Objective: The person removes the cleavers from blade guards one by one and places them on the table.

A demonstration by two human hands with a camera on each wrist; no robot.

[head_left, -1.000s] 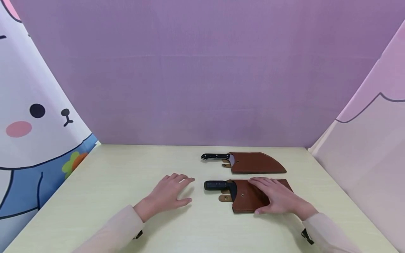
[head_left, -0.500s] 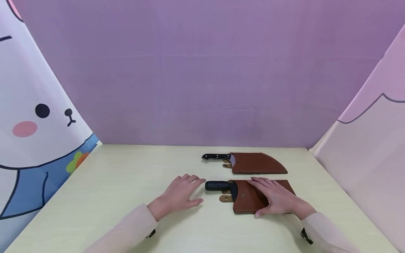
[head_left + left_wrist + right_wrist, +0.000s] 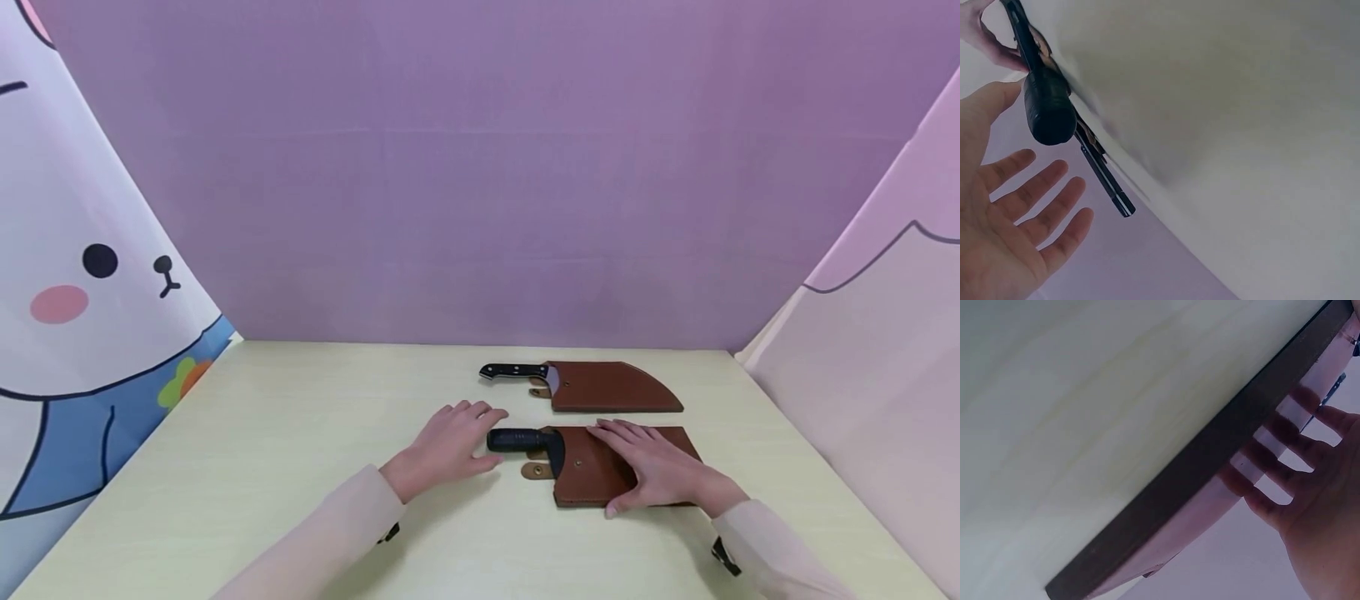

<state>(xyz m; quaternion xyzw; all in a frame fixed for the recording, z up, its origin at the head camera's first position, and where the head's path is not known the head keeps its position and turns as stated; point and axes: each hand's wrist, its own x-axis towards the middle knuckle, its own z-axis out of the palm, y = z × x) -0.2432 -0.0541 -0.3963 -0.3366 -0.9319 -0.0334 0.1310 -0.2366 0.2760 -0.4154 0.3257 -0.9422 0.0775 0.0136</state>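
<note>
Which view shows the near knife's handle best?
The left wrist view: the handle fills the frame close up, butt toward the open left hand. The head view shows it small beside the sheath. The right wrist view doesn't show it.

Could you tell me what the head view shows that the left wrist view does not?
Only the head view shows the whole layout: the table, the far sheath with its knife handle, and the right hand resting flat on the near sheath. Only the left wrist view shows the left hand's open palm with spread fingers, the near handle's round butt end close up, and a clear gap between them. Both show the left hand beside the near knife handle.
</note>
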